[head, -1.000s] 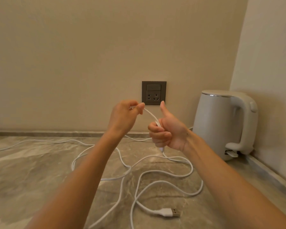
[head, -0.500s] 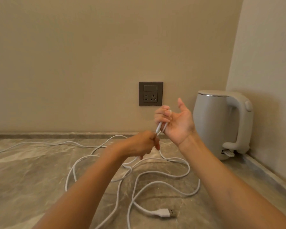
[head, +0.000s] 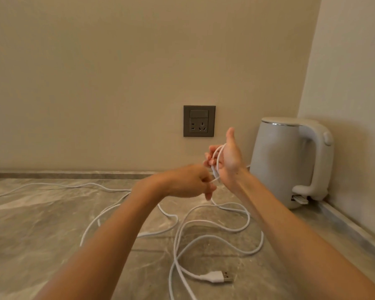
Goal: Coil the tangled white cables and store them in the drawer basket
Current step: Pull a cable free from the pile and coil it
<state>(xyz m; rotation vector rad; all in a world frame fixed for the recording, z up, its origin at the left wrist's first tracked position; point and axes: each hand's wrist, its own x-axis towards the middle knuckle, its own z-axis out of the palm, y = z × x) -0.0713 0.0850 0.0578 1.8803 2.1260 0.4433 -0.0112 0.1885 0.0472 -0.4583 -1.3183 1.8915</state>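
Handling:
- The white cable [head: 218, 158] is judged light, thin and limp. No shape is held by it unless it is pinned.
- The sheath looks smooth, so turns are likely to slip off if they are not pinched.
- The best hold is judged to be on the strand itself, close to the last turn. The USB plug [head: 213, 276] is the one stiff part and is better left as the tail end.

Position:
- The right hand [head: 228, 165] is raised upright in front of the wall socket [head: 199, 121], thumb up and fingers partly curled. A couple of turns of cable are looped around the fingers and held there.
- The left hand [head: 188, 180] is just beside and below it, almost touching. The strand is pinched between thumb and fingertips where it leaves the loop.
- From that pinch the cable drops to the stone counter [head: 41, 224], where most of its length is spread in loose, crossing loops under and between the forearms.
- One run trails away to the left edge. The plug lies nearest the viewer, well apart from both hands.
- A white kettle [head: 277, 163] stands at the right, near the outermost loop.
- The drawer basket is not in view.
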